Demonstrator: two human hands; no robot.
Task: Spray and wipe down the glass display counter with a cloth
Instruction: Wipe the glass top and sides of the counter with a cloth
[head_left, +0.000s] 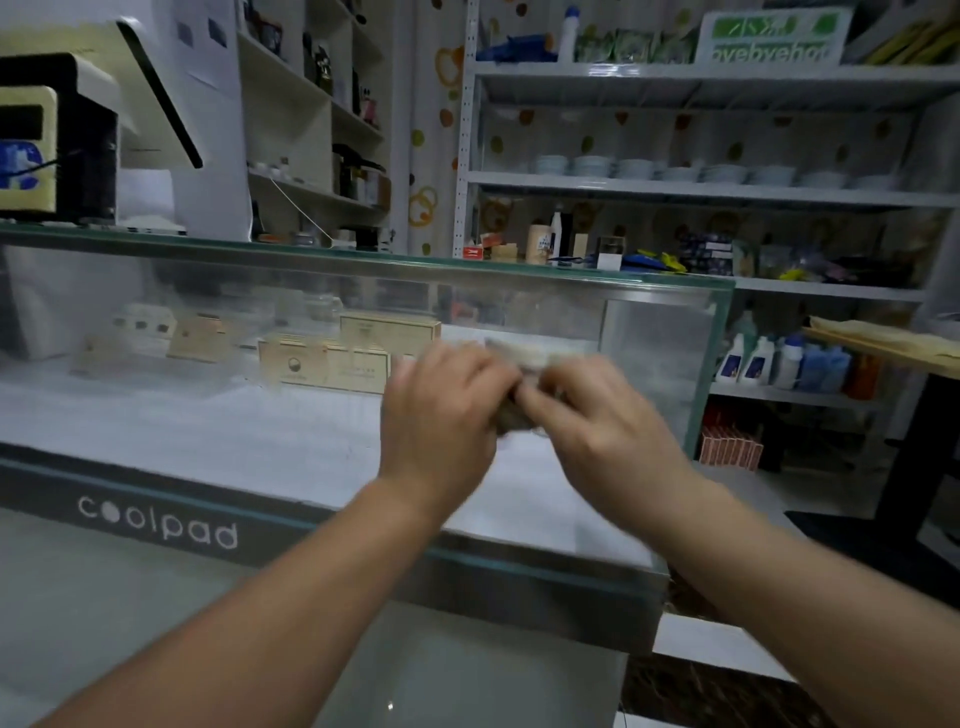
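Two bare hands meet before the front pane of a glass display table (311, 253); the left hand (441, 410) and right hand (608, 421) each curl their fingers round a small crumpled cloth (519, 415) bunched between them, blurred; whether it touches the glass cannot be told; beige boxes (332, 358) sit inside the table; "coolpad" lettering (158, 522) runs along its lower band; metal shelving (675, 187) stands behind.

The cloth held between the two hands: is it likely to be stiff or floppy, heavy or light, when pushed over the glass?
Probably floppy: the cloth looks bunched between the left hand and the right hand. Likely light: it is small enough to be mostly hidden by them. Motion blur hides its texture.
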